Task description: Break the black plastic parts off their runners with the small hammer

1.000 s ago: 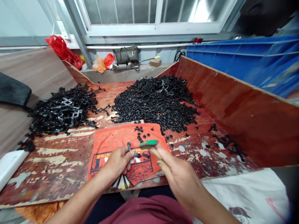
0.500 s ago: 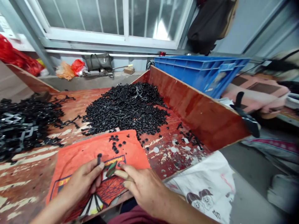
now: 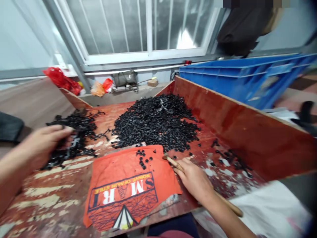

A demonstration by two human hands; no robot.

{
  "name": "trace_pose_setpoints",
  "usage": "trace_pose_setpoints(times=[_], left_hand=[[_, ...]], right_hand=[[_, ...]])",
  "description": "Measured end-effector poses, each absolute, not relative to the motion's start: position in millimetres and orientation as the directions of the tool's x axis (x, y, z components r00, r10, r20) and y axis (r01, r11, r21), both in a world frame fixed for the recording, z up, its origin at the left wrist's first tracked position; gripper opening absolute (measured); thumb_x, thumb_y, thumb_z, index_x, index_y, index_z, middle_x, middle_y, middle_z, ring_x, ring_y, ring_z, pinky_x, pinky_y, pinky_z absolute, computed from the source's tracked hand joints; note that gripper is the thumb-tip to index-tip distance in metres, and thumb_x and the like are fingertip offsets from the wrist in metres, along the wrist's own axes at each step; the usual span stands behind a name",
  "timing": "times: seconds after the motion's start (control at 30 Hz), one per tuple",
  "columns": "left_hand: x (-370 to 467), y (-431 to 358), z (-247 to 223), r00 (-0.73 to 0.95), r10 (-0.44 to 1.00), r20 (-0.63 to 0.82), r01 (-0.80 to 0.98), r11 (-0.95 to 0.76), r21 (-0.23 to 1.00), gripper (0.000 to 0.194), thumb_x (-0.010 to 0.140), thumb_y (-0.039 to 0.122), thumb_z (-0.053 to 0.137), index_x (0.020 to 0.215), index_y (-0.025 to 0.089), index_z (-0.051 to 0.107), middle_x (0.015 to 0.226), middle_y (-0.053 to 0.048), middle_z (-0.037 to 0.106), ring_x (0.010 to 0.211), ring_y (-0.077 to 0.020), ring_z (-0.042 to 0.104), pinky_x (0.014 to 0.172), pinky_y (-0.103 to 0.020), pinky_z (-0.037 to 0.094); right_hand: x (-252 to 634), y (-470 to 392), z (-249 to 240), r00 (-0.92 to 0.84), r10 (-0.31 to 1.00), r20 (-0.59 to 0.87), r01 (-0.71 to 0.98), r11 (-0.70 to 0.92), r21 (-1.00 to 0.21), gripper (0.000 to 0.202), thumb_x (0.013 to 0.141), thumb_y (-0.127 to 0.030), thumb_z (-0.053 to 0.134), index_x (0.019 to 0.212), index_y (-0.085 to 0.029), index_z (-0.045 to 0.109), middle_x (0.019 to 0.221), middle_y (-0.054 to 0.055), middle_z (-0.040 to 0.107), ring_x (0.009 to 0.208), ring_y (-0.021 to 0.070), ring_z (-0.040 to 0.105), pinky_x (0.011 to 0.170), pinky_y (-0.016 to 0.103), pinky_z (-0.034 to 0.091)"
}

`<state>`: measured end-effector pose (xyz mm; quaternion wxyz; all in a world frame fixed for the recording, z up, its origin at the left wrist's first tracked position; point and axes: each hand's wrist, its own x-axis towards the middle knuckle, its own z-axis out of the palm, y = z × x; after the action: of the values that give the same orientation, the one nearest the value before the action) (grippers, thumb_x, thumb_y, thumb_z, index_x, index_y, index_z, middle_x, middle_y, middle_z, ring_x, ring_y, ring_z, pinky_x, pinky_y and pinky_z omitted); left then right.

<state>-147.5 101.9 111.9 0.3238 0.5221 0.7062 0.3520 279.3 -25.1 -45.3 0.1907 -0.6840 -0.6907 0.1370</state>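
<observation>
My left hand is at the left over a heap of black linked parts, its thumb and fingers drawn together. A dark bit shows by its fingertips, too smeared to name. In my right hand is a long wooden stick, its darker tip over the upper right corner of an orange printed cloth. The stick's far end sticks out beneath my forearm. Several small black round pieces lie on the cloth near its top edge.
A large heap of small black parts lies behind the cloth on the worn red board. A red side panel borders the board on the right, with a blue crate beyond it. More black pieces lie scattered at right.
My left hand has left the cloth with a small black piece and reached the left heap. My right hand has moved right and away, still gripping the stick. The view has turned left.
</observation>
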Motion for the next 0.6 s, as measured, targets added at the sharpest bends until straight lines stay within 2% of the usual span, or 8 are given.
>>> trace_pose_setpoints(times=[0.03,0.1,0.17,0.33,0.47,0.53,0.6], left_hand=[[-131.8,89.9,105.9,-0.164,0.97,-0.18,0.393,0.232,0.89,0.019,0.084,0.033,0.055,0.078,0.016,0.052,0.056,0.006,0.055,0.052,-0.0062,0.048,0.053,-0.015,0.037],[-102.7,64.7,85.0,-0.017,0.946,-0.324,0.199,0.321,0.926,0.023,0.08,0.037,0.063,0.081,0.017,0.052,0.057,0.005,0.055,0.049,-0.0074,0.047,0.048,-0.017,0.034],[-82.4,40.5,59.4,0.083,0.912,-0.401,0.132,0.389,0.912,0.037,0.072,0.047,0.072,0.078,0.018,0.05,0.055,0.005,0.053,0.045,-0.0073,0.043,0.045,-0.019,0.032],[-71.9,-1.4,8.5,0.118,0.867,-0.484,0.302,0.433,0.849,0.046,0.072,0.06,0.066,0.074,0.02,0.045,0.048,0.007,0.049,0.038,-0.0061,0.037,0.038,-0.017,0.023],[-74.6,-8.7,-16.9,0.094,0.858,-0.504,0.453,0.414,0.789,0.041,0.076,0.059,0.058,0.072,0.022,0.042,0.049,0.006,0.051,0.034,-0.0075,0.039,0.036,-0.019,0.024],[-73.9,-8.2,-24.0,0.062,0.884,-0.462,0.535,0.362,0.764,0.035,0.077,0.054,0.056,0.071,0.023,0.041,0.048,0.007,0.05,0.033,-0.0093,0.042,0.036,-0.02,0.025],[-72.8,-7.7,-26.7,0.034,0.908,-0.419,0.611,0.313,0.728,0.03,0.079,0.048,0.054,0.071,0.023,0.04,0.047,0.006,0.049,0.034,-0.0113,0.046,0.038,-0.021,0.026]], right_hand=[[279.3,-23.0,-47.9,0.003,0.997,0.073,0.895,0.03,-0.445,0.022,0.096,-0.019,0.046,0.099,-0.022,0.067,0.098,0.005,0.065,0.089,0.0217,0.066,0.075,0.03,0.044],[281.1,-20.1,-51.2,0.001,0.998,0.069,0.901,0.029,-0.433,0.022,0.096,-0.02,0.045,0.099,-0.021,0.066,0.095,0.007,0.066,0.087,0.0246,0.066,0.072,0.032,0.043],[283.4,-19.8,-50.8,-0.004,0.998,0.064,0.906,0.031,-0.421,0.021,0.097,-0.022,0.044,0.095,-0.021,0.065,0.091,0.006,0.066,0.084,0.0255,0.066,0.07,0.034,0.043],[264.5,-25.1,-36.2,-0.084,0.991,0.1,0.921,0.116,-0.372,0.019,0.097,-0.025,0.048,0.08,-0.023,0.057,0.082,0.002,0.065,0.074,0.0214,0.065,0.065,0.031,0.041],[230.7,-18.8,-27.0,-0.178,0.983,0.047,0.945,0.184,-0.27,0.02,0.094,-0.019,0.05,0.077,-0.022,0.061,0.079,0.003,0.066,0.067,0.0211,0.067,0.057,0.03,0.04],[220.9,-14.6,-22.3,-0.211,0.977,0.035,0.941,0.213,-0.264,0.017,0.094,-0.02,0.052,0.083,-0.022,0.065,0.082,0.004,0.069,0.069,0.0224,0.068,0.058,0.03,0.043],[216.3,-14.0,-14.5,-0.27,0.962,0.049,0.901,0.27,-0.339,0.015,0.094,-0.023,0.055,0.099,-0.024,0.069,0.094,0.004,0.072,0.08,0.0228,0.071,0.065,0.031,0.049]])
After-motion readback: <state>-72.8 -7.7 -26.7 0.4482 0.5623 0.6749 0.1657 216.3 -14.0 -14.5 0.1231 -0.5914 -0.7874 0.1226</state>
